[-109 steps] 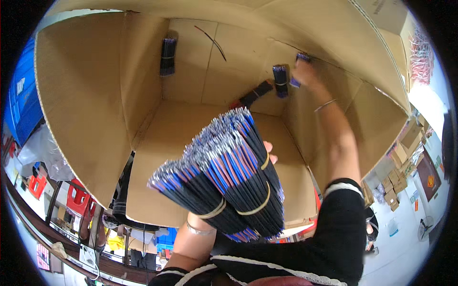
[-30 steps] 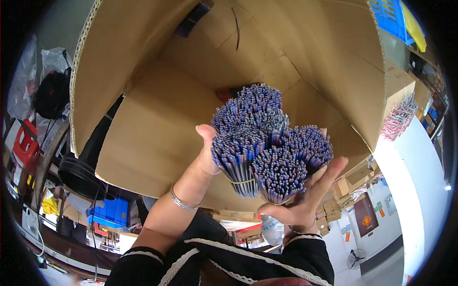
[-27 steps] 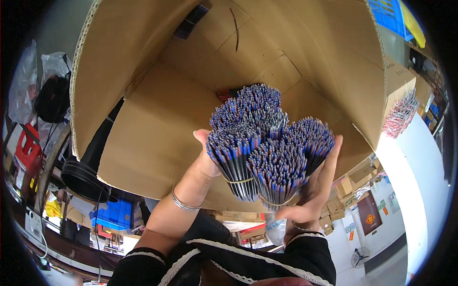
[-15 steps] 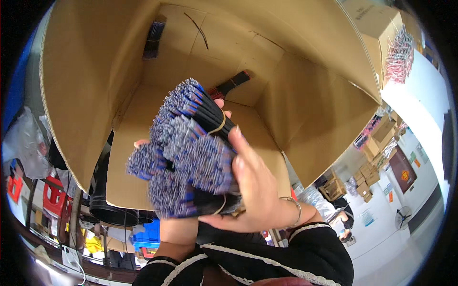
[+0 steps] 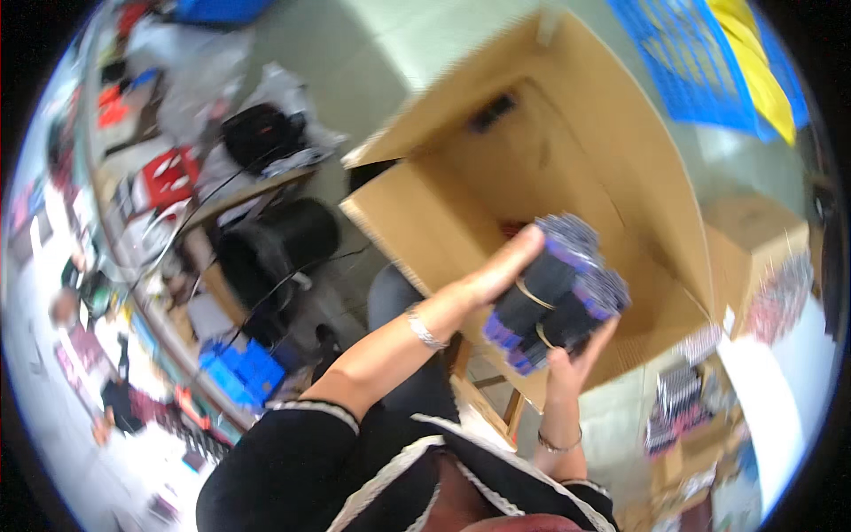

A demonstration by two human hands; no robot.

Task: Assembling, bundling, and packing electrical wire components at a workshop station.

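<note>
"Pale floor (image 5: 381, 49) underneath. Hands?"
"Left hand (image 5: 510, 262) and right hand (image 5: 574, 362) half-curled, clasping banded wire bundles (image 5: 557, 288) between them."
"Bundles where?"
"In front of an open cardboard box (image 5: 643, 168). Blue crate (image 5: 678, 66) beyond."

Open cardboard box (image 5: 620, 151), dark bundle (image 5: 494, 112) inside

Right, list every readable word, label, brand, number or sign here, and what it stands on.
None can be read.
Black wire bundles with bluish ends, between left hand and right hand: no lettering visible.
Large open brown cardboard box: no readable print.
Smaller brown cardboard box: any marks too blurred.
</note>
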